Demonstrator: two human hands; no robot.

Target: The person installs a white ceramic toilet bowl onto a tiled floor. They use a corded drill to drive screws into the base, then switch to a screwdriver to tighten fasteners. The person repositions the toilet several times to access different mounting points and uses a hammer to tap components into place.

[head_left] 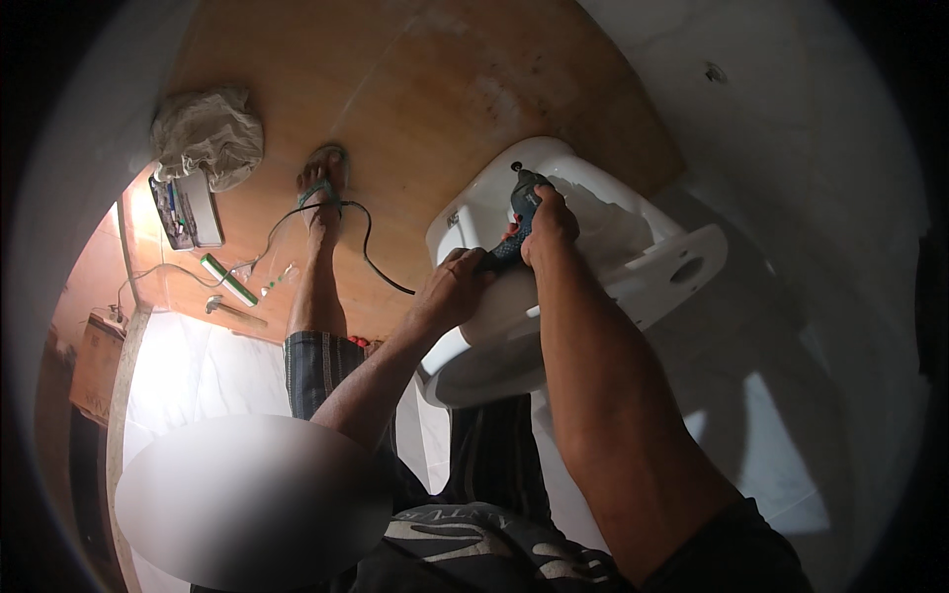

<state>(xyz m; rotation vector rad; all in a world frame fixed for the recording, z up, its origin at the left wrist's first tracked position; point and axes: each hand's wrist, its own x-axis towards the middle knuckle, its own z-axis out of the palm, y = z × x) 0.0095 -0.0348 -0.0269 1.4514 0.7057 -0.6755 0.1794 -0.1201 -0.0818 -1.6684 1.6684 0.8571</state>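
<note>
A white ceramic toilet bowl (593, 227) lies tipped on its side in front of me, partly on a wooden board. Both my hands are on a dark blue corded power tool (507, 255) that looks like a slim grinder. My right hand (551, 225) wraps round its front part. At the rear end, my left hand (455, 287) is closed on the tool's body. The tool's tip points at a small dark round spot (517, 166) near the bowl's far edge; whether it touches cannot be made out. A black cable (371, 242) runs left from near my left hand.
A sandalled foot (321, 178) stands on the wooden board (395, 119), beside the cable. Further left are a crumpled cloth (208, 133), an open tool case (188, 210), a green and white bar (228, 280) and a hammer (235, 311). Pale tiles (213, 361) border the board.
</note>
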